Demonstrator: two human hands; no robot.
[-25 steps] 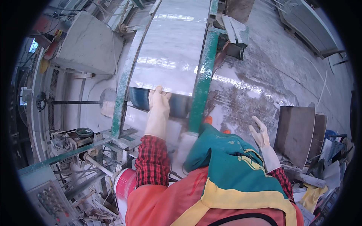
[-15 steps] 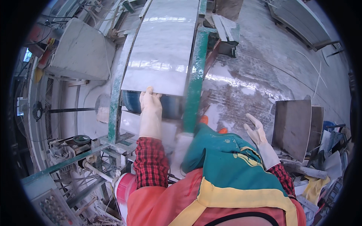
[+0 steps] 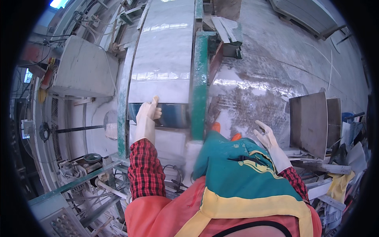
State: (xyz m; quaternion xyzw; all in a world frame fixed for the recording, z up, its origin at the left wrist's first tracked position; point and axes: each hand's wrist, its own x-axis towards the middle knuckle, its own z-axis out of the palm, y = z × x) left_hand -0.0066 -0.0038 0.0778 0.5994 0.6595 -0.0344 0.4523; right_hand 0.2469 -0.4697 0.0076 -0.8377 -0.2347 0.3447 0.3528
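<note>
A glossy white slab (image 3: 162, 75) lies lengthwise on a conveyor, its near edge above a dark blue roller (image 3: 173, 114). My left hand (image 3: 146, 116), in a pale glove, is at that edge. Its thumb reaches over the slab's top surface while the other fingers curl below the edge, in front of the roller. Further right, my gloved right hand (image 3: 267, 140) hangs beside the green apron (image 3: 244, 170), fingers apart and holding nothing. Brown-grey panels (image 3: 308, 124) stand close to its right.
A green steel post (image 3: 200, 87) runs along the conveyor's right side, near my leg. Machinery with a motor (image 3: 73, 170) and a button panel (image 3: 65, 225) sit at the lower left. Wet floor (image 3: 252, 93) spreads to the right, and scrap pieces (image 3: 335, 197) lie at the lower right.
The slab's near edge sits slightly lower in view. My left hand has shifted left and turned, its curled fingers showing more. My right hand stays open beside the apron. The view has shifted.
</note>
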